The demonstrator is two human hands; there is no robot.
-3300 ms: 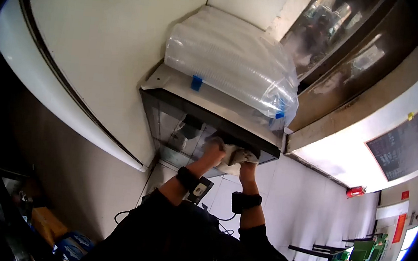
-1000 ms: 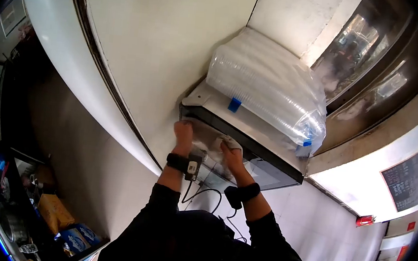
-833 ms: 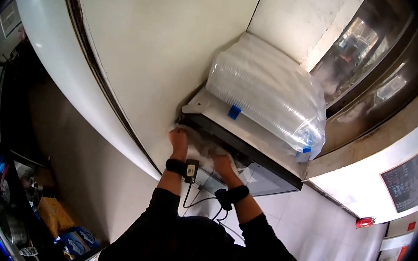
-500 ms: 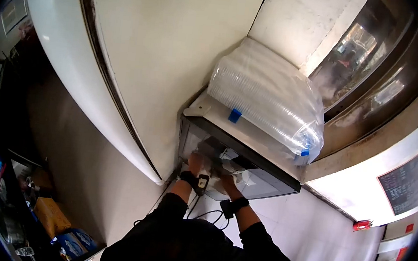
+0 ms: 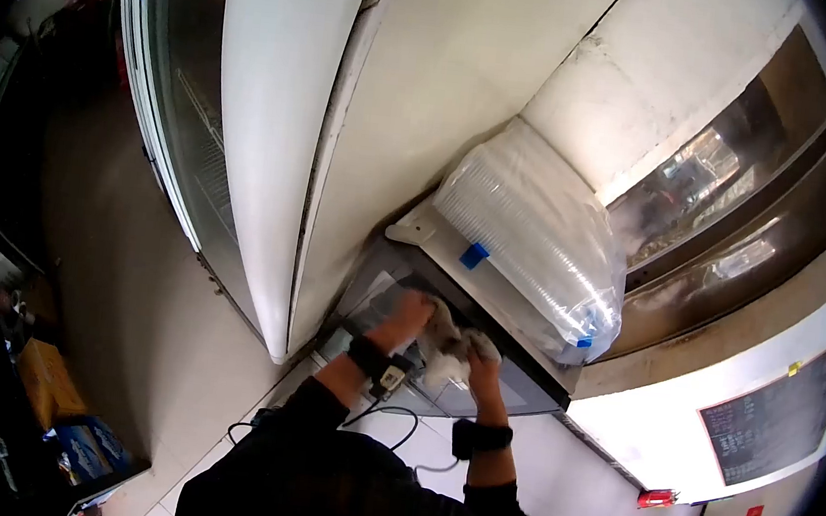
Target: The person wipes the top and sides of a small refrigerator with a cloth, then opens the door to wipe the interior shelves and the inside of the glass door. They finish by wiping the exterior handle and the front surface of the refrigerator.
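A crumpled whitish-grey cloth point(image 5: 446, 353) is bunched between my two hands, in front of the dark glossy front panel point(image 5: 374, 299) of a low cabinet. My left hand point(image 5: 412, 314) is closed on the cloth's left side, its fingers partly hidden. On the other side, my right hand point(image 5: 484, 368) grips the cloth's right part. Black straps circle both wrists; the left one carries a small device point(image 5: 390, 377) with a cable.
Clear plastic containers point(image 5: 534, 240), stacked in a bag, lie on the cabinet's top ledge point(image 5: 435, 232). A tall cream side panel point(image 5: 429, 90) with a white curved door edge rises at left. Boxes point(image 5: 48, 382) sit lower left. A blackboard point(image 5: 776, 412) hangs at right.
The view has turned, so the cabinet and bag sit lower and a glass door shows at left. My hands have shifted along the panel, and the cloth is now bunched up between them.
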